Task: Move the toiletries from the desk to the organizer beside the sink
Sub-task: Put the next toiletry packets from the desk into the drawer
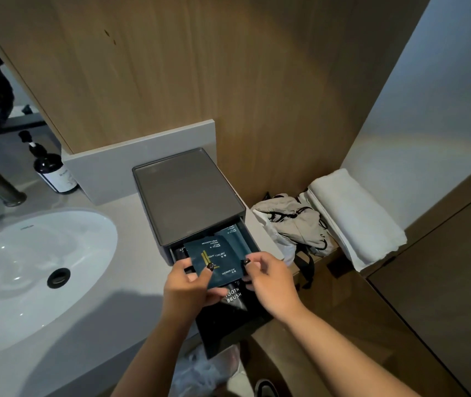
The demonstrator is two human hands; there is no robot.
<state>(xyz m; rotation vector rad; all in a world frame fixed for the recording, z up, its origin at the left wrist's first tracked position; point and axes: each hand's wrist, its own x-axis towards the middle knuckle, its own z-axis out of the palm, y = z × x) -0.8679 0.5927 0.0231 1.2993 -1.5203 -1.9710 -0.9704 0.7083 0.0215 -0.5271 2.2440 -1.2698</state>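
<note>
A dark grey organizer box (188, 196) stands on the counter to the right of the sink, with its drawer (228, 328) pulled out toward me. My left hand (188, 287) pinches a dark teal packet (220, 262) marked "shower cap" over the open drawer, thumb on top. My right hand (268, 279) touches the packet's right edge with thumb and fingertips. Another teal packet (235, 234) sits behind it inside the drawer. A black packet (233, 296) marked "tooth brush" lies lower in the drawer, partly hidden by my hands.
A white sink basin (28, 270) with a dark drain lies to the left, with a faucet (2, 187) and a dark pump bottle (52, 170) behind it. A beige bag (294, 219) and rolled white towel (354, 213) sit on the ledge right of the organizer. Plastic wrap shows below the counter edge.
</note>
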